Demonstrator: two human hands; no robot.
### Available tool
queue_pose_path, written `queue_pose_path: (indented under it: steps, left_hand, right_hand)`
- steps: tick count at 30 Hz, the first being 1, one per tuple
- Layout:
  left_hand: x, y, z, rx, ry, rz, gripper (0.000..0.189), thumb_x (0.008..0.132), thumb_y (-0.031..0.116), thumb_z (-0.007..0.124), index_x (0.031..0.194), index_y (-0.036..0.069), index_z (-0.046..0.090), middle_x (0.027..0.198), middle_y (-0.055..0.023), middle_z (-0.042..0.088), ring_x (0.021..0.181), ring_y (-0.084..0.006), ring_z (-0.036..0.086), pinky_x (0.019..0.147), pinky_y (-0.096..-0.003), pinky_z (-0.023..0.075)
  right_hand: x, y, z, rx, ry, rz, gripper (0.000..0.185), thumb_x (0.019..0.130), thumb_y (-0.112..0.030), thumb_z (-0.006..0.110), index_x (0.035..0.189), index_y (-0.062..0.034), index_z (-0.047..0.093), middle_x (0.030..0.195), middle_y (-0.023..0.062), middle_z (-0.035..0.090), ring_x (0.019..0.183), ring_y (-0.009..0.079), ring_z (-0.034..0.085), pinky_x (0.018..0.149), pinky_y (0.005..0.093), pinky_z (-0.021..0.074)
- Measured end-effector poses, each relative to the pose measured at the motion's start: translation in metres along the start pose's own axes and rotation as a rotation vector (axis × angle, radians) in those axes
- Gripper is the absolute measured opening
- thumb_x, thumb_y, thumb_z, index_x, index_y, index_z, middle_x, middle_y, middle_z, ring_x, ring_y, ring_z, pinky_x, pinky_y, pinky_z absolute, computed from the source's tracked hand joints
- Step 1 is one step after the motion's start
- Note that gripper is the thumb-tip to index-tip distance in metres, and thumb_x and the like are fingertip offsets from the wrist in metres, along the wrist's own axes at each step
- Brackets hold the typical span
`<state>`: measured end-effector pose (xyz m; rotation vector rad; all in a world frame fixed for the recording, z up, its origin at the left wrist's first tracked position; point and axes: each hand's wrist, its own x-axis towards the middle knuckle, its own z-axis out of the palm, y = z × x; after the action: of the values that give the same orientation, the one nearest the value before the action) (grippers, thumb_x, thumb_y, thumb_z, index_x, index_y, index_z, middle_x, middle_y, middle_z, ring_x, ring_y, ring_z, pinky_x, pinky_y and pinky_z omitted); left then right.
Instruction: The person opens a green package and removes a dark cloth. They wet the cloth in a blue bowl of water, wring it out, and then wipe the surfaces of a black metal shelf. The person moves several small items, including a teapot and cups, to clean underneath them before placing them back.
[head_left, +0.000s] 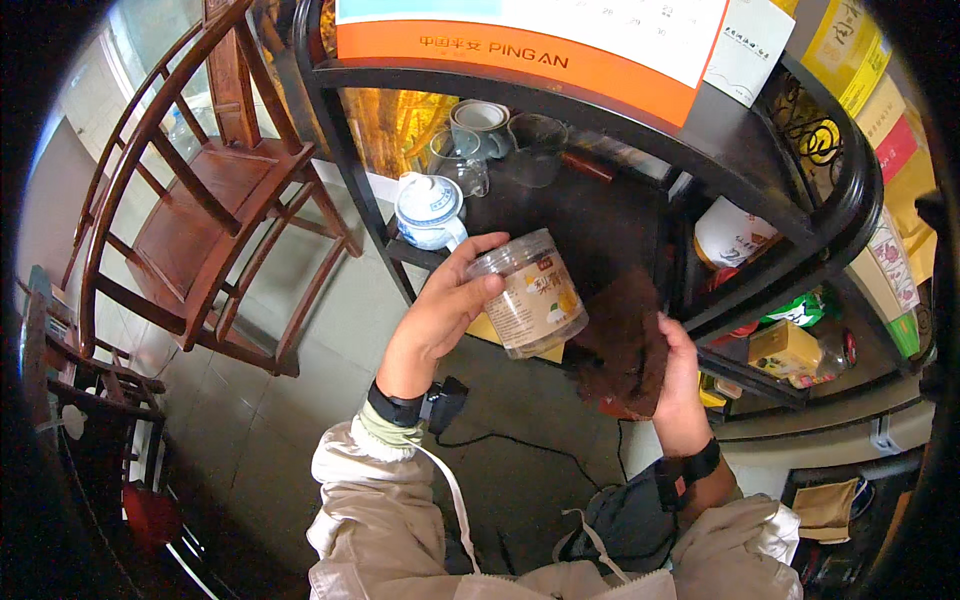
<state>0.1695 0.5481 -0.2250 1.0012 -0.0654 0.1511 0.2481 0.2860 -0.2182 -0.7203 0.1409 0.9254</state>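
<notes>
A clear plastic jar (534, 296) with a printed paper label is held tilted in my left hand (450, 300), thumb across its side near the lid. My right hand (679, 367) grips a dark brown cloth (622, 345), which hangs just right of the jar. Both are in front of a black shelf (592, 225). Close beyond my left fingers, a blue-and-white porcelain teapot (429, 210) stands at the shelf's left edge. Behind it are a glass cup (461, 165), a stacked pair of grey-blue mugs (480, 124) and a clear glass vessel (536, 150).
An orange-based desk calendar (517, 56) stands on the upper shelf. To the left is a wooden armchair (210, 195) on the tiled floor (315, 300). Right-hand shelves hold a white jar (731, 232) and a yellow box (784, 351). A black cable (517, 441) runs across the floor.
</notes>
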Motion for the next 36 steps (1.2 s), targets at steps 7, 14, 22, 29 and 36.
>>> queue_pose_path:
  steps: [7, 14, 22, 29, 36]
  left_hand:
    - [-0.018, -0.037, -0.019, 0.624, -0.307, -0.217, 0.082, 0.067, 0.009, 0.075, 0.137, 0.001, 0.033, 0.125, -0.0114, 0.047, 0.119, -0.0222, 0.043, 0.098, -0.035, 0.0382]
    - [-0.051, -0.206, -0.046, 1.485, -0.265, 0.0, 0.098, 0.059, 0.028, 0.081, 0.137, 0.002, 0.029, 0.129, -0.0219, 0.042, 0.117, -0.0387, 0.042, 0.095, -0.0458, 0.0401]
    - [-0.102, -0.313, -0.111, 1.711, -0.362, -0.115, 0.095, 0.059, 0.023, 0.081, 0.135, -0.004, 0.03, 0.129, -0.0203, 0.042, 0.111, -0.0394, 0.043, 0.094, -0.0452, 0.0403]
    - [-0.111, -0.323, -0.129, 1.74, -0.234, -0.307, 0.093, 0.062, 0.02, 0.08, 0.135, -0.008, 0.029, 0.129, -0.0276, 0.039, 0.114, -0.0404, 0.044, 0.092, -0.0419, 0.0436]
    - [-0.108, -0.289, -0.093, 2.04, -0.293, -0.301, 0.082, 0.065, 0.025, 0.077, 0.13, -0.005, 0.037, 0.121, -0.0257, 0.049, 0.108, -0.0379, 0.052, 0.08, -0.0436, 0.0514]
  right_hand:
    - [0.004, -0.004, 0.005, -0.019, -0.022, -0.159, 0.051, 0.088, -0.041, 0.048, 0.128, -0.0103, 0.048, 0.123, 0.0082, 0.056, 0.111, 0.0272, 0.054, 0.093, 0.0457, 0.0429]
    - [0.006, 0.0, 0.008, 0.066, -0.085, -0.178, 0.047, 0.091, -0.039, 0.046, 0.125, -0.0069, 0.051, 0.12, 0.0105, 0.059, 0.106, 0.0306, 0.057, 0.09, 0.0475, 0.046]
    - [0.002, -0.006, -0.008, -0.104, 0.036, -0.212, 0.048, 0.089, -0.04, 0.047, 0.132, -0.0177, 0.047, 0.128, 0.0037, 0.054, 0.116, 0.0246, 0.051, 0.094, 0.0478, 0.0406]
    - [0.007, 0.004, 0.001, -0.077, 0.07, -0.171, 0.047, 0.091, -0.038, 0.046, 0.13, -0.0114, 0.047, 0.128, 0.0066, 0.053, 0.115, 0.025, 0.051, 0.097, 0.0397, 0.0402]
    - [0.0, 0.005, 0.013, -0.107, 0.055, -0.176, 0.044, 0.093, -0.036, 0.042, 0.126, -0.0077, 0.051, 0.122, 0.0085, 0.057, 0.11, 0.0272, 0.055, 0.095, 0.0409, 0.0432]
